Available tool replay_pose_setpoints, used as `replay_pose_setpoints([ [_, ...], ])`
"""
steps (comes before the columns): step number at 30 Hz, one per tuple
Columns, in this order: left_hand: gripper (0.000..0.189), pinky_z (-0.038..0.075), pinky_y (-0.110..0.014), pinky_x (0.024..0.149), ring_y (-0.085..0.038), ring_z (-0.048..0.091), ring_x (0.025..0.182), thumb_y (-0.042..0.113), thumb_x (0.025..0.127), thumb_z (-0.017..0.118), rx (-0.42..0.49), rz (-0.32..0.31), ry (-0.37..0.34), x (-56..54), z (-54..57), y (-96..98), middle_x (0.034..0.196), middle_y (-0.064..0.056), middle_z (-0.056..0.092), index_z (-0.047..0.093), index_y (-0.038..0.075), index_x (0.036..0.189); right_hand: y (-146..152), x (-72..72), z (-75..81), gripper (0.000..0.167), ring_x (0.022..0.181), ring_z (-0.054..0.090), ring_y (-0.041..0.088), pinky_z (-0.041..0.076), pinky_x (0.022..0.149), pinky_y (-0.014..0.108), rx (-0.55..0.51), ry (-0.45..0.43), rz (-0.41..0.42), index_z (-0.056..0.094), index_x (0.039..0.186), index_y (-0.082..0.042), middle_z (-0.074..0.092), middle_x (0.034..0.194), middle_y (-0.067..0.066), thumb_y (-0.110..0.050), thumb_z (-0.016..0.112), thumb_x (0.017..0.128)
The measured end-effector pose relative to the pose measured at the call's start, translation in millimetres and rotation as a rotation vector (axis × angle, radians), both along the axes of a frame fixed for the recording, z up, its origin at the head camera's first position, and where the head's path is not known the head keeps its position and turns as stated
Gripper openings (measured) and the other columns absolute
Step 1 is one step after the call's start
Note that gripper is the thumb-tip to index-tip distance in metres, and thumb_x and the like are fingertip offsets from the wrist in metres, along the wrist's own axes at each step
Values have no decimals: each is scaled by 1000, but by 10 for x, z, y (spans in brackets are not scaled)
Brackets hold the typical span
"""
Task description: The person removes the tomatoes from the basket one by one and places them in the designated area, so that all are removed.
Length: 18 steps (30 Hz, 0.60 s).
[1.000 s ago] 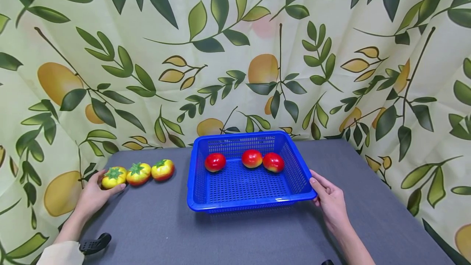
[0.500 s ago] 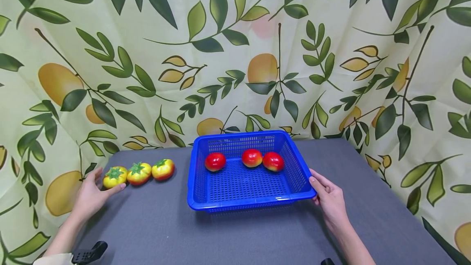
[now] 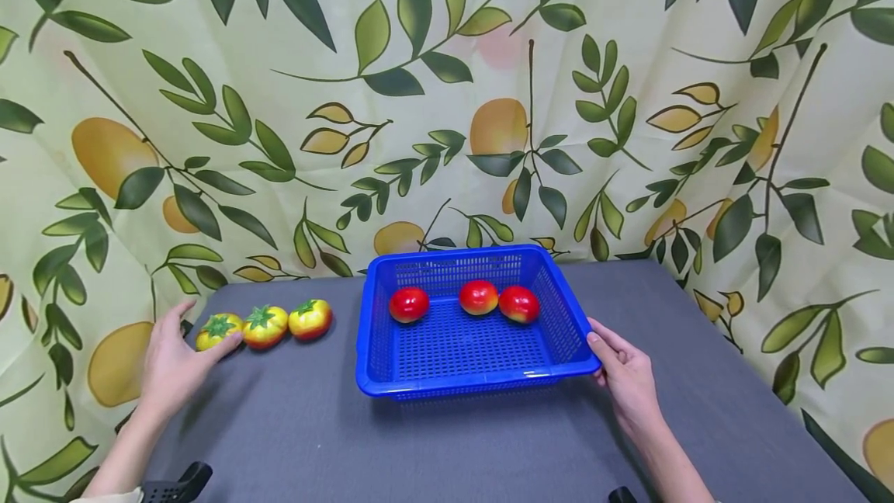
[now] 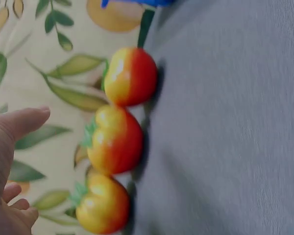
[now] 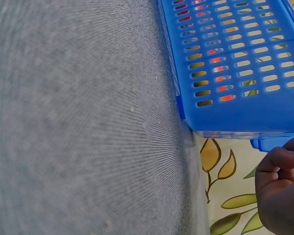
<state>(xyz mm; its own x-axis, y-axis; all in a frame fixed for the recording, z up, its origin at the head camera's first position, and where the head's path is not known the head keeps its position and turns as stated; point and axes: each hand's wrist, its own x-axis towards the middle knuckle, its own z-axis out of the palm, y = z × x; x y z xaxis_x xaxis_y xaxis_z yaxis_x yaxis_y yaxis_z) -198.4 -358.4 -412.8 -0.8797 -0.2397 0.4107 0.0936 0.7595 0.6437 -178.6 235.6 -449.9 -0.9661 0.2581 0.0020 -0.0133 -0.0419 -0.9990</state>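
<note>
Three yellow-and-red toy tomatoes with green tops stand in a row at the left: a left one (image 3: pixel 218 330), a middle one (image 3: pixel 265 326) and a right one (image 3: pixel 310 320). My left hand (image 3: pixel 174 363) hovers beside the left tomato, thumb and fingers spread; in the left wrist view, a gap shows between the hand (image 4: pixel 10 161) and the fruit. At the center sits a blue plastic basket (image 3: pixel 475 386) holding three shiny red fruits (image 3: pixel 409 305), their exact kind unclear. My right hand (image 3: pixel 625 379) grips the basket's right rim, thumb on top, fingers curled underneath.
A grey cloth (image 3: pixel 335 441) covers the table. Behind it and along both sides hangs a leaf-and-fruit patterned curtain (image 3: pixel 433 123). A black strap piece (image 3: pixel 183 481) shows at the left wrist.
My left hand has drawn slightly up and away from the left tomato, its fingers spreading wider. The tomatoes and basket stay put, and my right hand keeps its grip.
</note>
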Motion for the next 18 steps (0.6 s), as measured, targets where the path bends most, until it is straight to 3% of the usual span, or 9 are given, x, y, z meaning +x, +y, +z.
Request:
replay_pose_setpoints([
  [4,88,31,-65,95,-48,38,121,23,79,84,-7,-52,92,19,139,223,143,-28,37,35,-4,147,-5,4,17,58,52,49,5,44,48,19,-17,20,2,50,140,4,64,73,-1,-30,66,96],
  [11,84,33,-62,98,-40,39,126,12,72,88,-18,-202,227,-3,316,655,143,-20,42,44,1,143,-9,7,20,59,52,50,5,45,48,19,-22,3,9,49,141,4,63,72,-1,-31,66,95],
  [14,81,37,-61,95,-39,43,124,15,74,88,-36,-262,227,-21,354,878,143,-18,43,45,2,142,-4,14,19,60,52,50,6,46,49,20,-13,-10,9,50,141,2,63,72,-1,-33,66,95],
  [18,80,40,-63,94,-39,45,123,24,78,86,-56,-346,170,-34,396,1184,144,-16,42,44,6,144,0,13,28,61,53,50,7,46,50,20,-16,-11,16,49,142,2,63,73,-1,-33,66,95],
])
